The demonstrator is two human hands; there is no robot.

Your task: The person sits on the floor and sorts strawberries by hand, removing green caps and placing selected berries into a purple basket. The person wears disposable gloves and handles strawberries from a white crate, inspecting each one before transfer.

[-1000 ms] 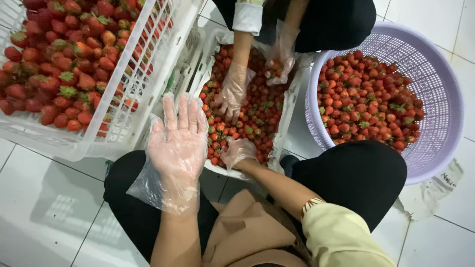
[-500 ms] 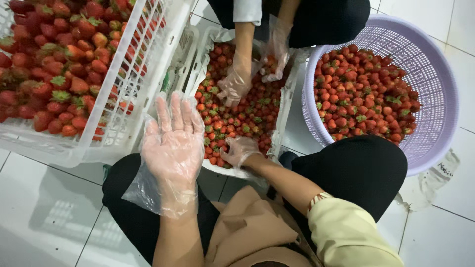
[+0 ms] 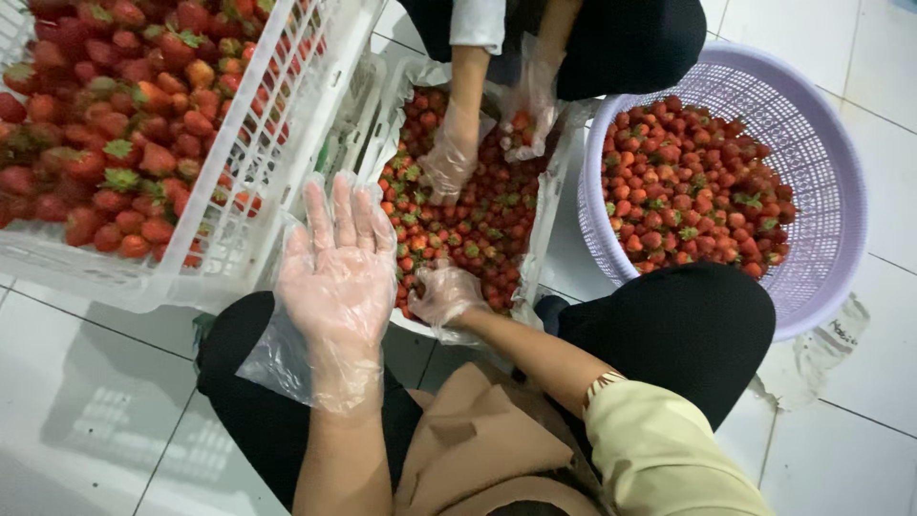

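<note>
My left hand (image 3: 339,277) is raised palm up in a loose clear plastic glove, fingers spread, holding nothing. It hovers above my knee, just left of the middle white crate (image 3: 552,205) lined with plastic and full of small strawberries (image 3: 478,229). My right hand (image 3: 444,294), also gloved, reaches into the near end of that crate and curls over the berries; whether it grips one is not visible. Across the crate, another person's gloved hands (image 3: 449,158) work in the far end, one holding berries (image 3: 523,124).
A large white slatted crate (image 3: 253,186) heaped with bigger strawberries stands at the left. A lilac round basket (image 3: 821,172) of strawberries sits at the right. White floor tiles surround us; a crumpled plastic scrap (image 3: 812,354) lies by the basket.
My left hand stays open and raised, drifting a little lower and nearer the crate. My right hand stays in the berries. The other person's hands have shifted slightly at the far end.
</note>
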